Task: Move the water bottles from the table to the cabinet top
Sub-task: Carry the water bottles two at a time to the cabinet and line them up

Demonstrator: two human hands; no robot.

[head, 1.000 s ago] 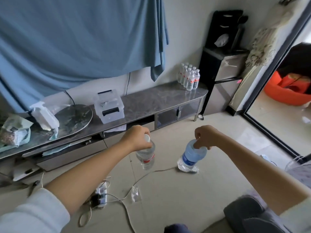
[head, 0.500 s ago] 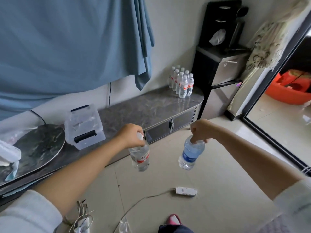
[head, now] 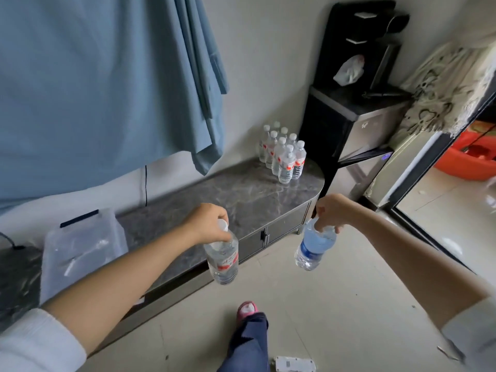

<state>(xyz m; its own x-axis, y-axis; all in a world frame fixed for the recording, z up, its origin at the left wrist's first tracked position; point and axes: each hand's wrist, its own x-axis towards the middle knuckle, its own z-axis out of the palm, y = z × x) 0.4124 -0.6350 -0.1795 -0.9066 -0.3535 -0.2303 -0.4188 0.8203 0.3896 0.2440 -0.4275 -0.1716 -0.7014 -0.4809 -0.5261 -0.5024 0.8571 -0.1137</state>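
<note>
My left hand grips the neck of a clear water bottle with a red label; it hangs over the front edge of the grey marble cabinet top. A water bottle with a blue label hangs from my right hand, which is closed around its top, over the floor just off the cabinet's right end. Several red-labelled water bottles stand in a cluster at the far right end of the cabinet top, against the wall.
A clear plastic box sits on the cabinet top to the left. A black water dispenser stands right of the cabinet, a doorway beyond it. A blue curtain hangs above. My leg and pink slipper are on the tiled floor.
I have walked closer to the cabinet's right end; the bottle cluster and dispenser look larger. Both hands still carry their bottles by the top, a little farther forward.
</note>
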